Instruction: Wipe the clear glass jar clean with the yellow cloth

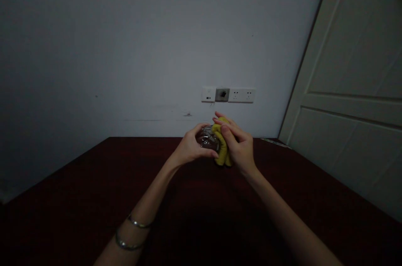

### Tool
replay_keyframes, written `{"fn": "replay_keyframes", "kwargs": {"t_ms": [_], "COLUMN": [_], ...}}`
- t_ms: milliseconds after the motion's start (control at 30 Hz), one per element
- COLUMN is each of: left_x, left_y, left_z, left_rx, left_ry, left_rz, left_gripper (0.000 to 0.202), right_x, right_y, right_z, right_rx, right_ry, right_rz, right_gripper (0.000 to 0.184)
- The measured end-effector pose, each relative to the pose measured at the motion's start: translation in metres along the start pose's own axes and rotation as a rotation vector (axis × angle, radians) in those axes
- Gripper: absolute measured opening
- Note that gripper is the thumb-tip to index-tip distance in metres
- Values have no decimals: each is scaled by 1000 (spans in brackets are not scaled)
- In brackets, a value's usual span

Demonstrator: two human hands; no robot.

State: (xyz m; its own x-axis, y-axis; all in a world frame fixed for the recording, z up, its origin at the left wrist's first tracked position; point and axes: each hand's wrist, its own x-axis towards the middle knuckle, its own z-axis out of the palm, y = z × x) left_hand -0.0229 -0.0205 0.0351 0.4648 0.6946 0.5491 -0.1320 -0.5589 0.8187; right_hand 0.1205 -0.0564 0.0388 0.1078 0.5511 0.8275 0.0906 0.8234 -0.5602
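My left hand point(190, 148) is closed around a small clear glass point(208, 138), holding it up above the dark red table point(78, 199). My right hand point(238, 144) grips a yellow cloth point(221, 149) and presses it against the glass. Both hands meet near the table's far edge, close to the wall. Two thin bangles circle my left forearm.
A white wall stands behind the table with a row of sockets point(228, 95) just above the hands. A pale door point(351, 90) fills the right side. A thin light strip point(276, 142) lies at the table's far right edge.
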Motion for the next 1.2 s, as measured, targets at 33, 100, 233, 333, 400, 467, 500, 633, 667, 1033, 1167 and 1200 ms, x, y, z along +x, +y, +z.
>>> {"fn": "replay_keyframes", "kwargs": {"t_ms": [33,100,233,333,400,467,500,633,667,1033,1167,1200], "left_x": [0,0,1,3,5,6,6,6,6,4,0,0], "left_y": [2,5,7,6,5,6,7,9,9,5,-3,-4], "left_z": [-1,-2,-3,-5,-5,-6,-6,-4,-3,-11,-21,-23], "left_rx": [20,58,98,40,-1,-13,-16,-32,-34,-10,-40,-41], "left_ry": [-1,3,31,59,70,80,83,88,88,-48,-210,-247], "left_rz": [3,4,-12,-19,-29,-52,-67,-104,-104,-113,-219,-214], "left_gripper": [83,82,79,79,75,70,67,61,60,62,73,78], "right_x": [0,2,8,10,8,4,2,-2,-1,2,4,5], "right_y": [1,3,6,6,3,0,-1,-2,-2,6,12,13], "right_z": [0,-4,-19,-31,-33,-31,-28,-20,-19,-20,-22,-23], "right_rx": [8,35,68,3,-74,-168,-212,-303,-307,-193,-34,22], "right_ry": [2,-19,-233,-442,-521,-540,-534,-486,-476,-357,-280,-256], "right_rz": [26,78,86,-27,-88,-119,-128,-152,-153,-111,107,176], "right_gripper": [22,25,26,45,64,75,78,82,81,70,71,72]}}
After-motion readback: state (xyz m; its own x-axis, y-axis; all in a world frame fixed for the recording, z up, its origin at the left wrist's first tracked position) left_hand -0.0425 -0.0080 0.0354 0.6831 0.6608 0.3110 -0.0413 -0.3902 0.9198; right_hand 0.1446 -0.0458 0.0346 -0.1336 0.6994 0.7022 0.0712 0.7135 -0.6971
